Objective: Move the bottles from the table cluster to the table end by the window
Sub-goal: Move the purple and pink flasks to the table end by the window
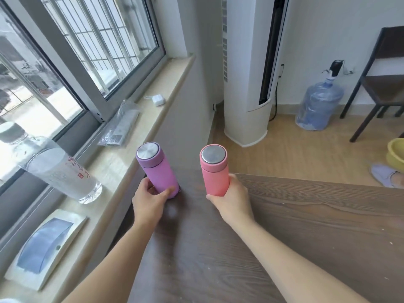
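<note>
Purple bottle and pink bottle — upright, steel-capped, side by side near the table's window end.

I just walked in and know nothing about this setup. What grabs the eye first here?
Two matte flasks with shiny steel lids stand out at the far end of the dark wood-grain table: a purple flask gripped low by the left hand and a pink flask gripped by the right hand. To the left, a clear plastic water bottle stands on the pale windowsill under the barred window.
</note>
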The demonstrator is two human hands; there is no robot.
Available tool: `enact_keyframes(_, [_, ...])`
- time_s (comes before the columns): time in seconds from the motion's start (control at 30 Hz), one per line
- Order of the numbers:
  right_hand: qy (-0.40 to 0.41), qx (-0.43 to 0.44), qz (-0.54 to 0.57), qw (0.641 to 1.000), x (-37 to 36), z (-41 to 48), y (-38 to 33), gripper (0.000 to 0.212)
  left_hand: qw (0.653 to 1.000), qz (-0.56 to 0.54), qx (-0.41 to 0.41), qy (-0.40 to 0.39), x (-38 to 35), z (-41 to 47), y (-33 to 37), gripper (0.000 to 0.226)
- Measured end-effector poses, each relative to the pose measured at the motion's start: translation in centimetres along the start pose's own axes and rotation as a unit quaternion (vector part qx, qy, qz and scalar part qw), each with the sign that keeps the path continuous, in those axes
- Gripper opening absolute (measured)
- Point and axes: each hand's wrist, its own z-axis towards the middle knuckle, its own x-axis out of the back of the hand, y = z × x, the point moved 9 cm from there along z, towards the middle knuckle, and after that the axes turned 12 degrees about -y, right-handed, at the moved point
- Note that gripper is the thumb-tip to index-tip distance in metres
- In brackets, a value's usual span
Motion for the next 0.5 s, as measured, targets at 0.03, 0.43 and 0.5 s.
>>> enact_keyframes(0.03, [0.002, -0.002, -0.002, 1.000, -0.1, 0.1, 0.0, 0.050, 1.000, -0.002, 0.002, -0.001, 0.0, 0.1, -0.1, 0.042])
enact_keyframes(0.43, [-0.018, -0.009, 0.026, 0.999, 0.6, -2.0, 3.2, 0.070, 0.994, 0.056, 0.050, 0.084, -0.9, -4.1, -1.0, 0.065])
enact_keyframes(0.5, [-0.017, -0.014, 0.022, 1.000, 2.1, -3.6, 4.7, 0.070, 0.994, 0.069, 0.038, 0.073, -3.0, -6.5, -0.8, 0.049])
